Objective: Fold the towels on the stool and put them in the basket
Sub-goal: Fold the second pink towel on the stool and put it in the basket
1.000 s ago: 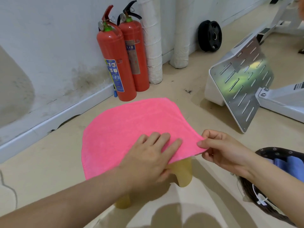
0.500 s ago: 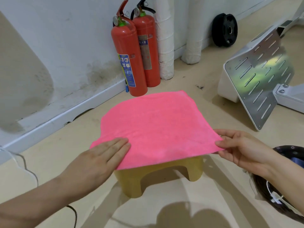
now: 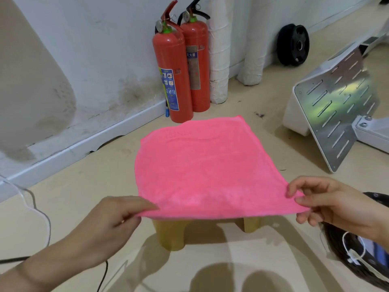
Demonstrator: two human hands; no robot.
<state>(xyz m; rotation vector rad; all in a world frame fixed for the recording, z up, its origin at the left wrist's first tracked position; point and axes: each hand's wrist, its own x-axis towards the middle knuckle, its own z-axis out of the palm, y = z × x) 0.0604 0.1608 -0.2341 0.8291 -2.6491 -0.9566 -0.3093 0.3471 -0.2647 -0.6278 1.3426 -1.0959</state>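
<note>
Towel (image 3: pixel 202 165) pinched at near corners by L hand (image 3: pixel 111 224) & R hand (image 3: pixel 328 205); spread flat, unfolded, on stool (image 3: pixel 168 234).

Beige floor (image 3: pixel 88 186) noted. Yellow stool (image 3: pixel 168 234) is stood on it at centre, covered by a spread pink towel (image 3: pixel 206 171). Two red fire extinguishers (image 3: pixel 174 76) are set far, against the wall. Dark basket (image 3: pixel 336 249) is placed near right.

Two extinguishers (image 3: pixel 181 66) (red), weight plate (image 3: pixel 293 44)
</note>
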